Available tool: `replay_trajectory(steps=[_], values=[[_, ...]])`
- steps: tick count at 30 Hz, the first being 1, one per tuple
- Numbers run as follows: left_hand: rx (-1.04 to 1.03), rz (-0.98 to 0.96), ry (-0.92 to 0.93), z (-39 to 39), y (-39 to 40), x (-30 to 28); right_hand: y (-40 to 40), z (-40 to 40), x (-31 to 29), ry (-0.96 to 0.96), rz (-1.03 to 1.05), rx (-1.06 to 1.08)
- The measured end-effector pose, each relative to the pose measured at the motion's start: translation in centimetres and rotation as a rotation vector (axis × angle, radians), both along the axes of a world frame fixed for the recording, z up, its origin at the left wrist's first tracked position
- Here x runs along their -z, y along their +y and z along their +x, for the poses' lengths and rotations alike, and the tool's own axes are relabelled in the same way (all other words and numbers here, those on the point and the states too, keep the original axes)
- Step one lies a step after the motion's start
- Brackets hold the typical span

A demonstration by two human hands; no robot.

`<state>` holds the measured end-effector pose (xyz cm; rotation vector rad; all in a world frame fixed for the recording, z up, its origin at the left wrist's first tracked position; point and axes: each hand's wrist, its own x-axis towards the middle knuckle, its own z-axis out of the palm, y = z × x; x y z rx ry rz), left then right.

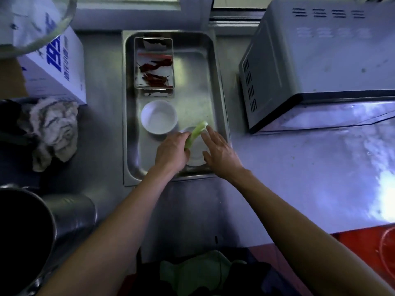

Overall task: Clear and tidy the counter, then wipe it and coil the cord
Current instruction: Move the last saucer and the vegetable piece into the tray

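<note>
Nearest me, at the worktop's [192, 210] front-left corner, a tall dark metal pot [23, 236] with a ribbed steel cylinder [72, 212] just beside it. Both my forearms reach forward over the front rim of a rectangular stainless tray [210, 86], smooth and rounded at its corners. My left hand [172, 151] is closed around the lower end of a pale green vegetable strip [195, 133]; the strip rises out of the fist, its long axis running from near-left to far-right, free tip pointing toward the tray's far right side. My right hand [218, 150] is spread, fingers loose, just beside the strip's upper part; whether it touches I cannot tell. Beneath both hands lies a shallow round dish [195, 157], mostly hidden. Just beyond, touching its far-left edge, a round white glossy bowl [159, 118]. Farther, in the tray's far-left corner, a small rectangular steel pan [154, 45] of wrinkled dried red chillies [155, 70]. Left of the tray, a crumpled grey-white rag [53, 129], then a white carton with blue print [55, 67]. At the far-right corner, a grey metal microwave [320, 67] with vent slots.
</note>
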<state>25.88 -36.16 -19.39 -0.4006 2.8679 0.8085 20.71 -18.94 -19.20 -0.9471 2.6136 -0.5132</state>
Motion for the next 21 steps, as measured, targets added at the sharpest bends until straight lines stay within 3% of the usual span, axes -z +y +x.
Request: replay_trajectory(steps=[10,21], values=[[0.142,0.017,-0.029,-2.0,0.0,1.4,-1.1,-1.0,1.1,-0.192,0.051,0.083],[0.157,0.014,0.033,0.4,-1.2,0.6,-1.3,-0.4,-0.5,-0.169,0.048,0.091]])
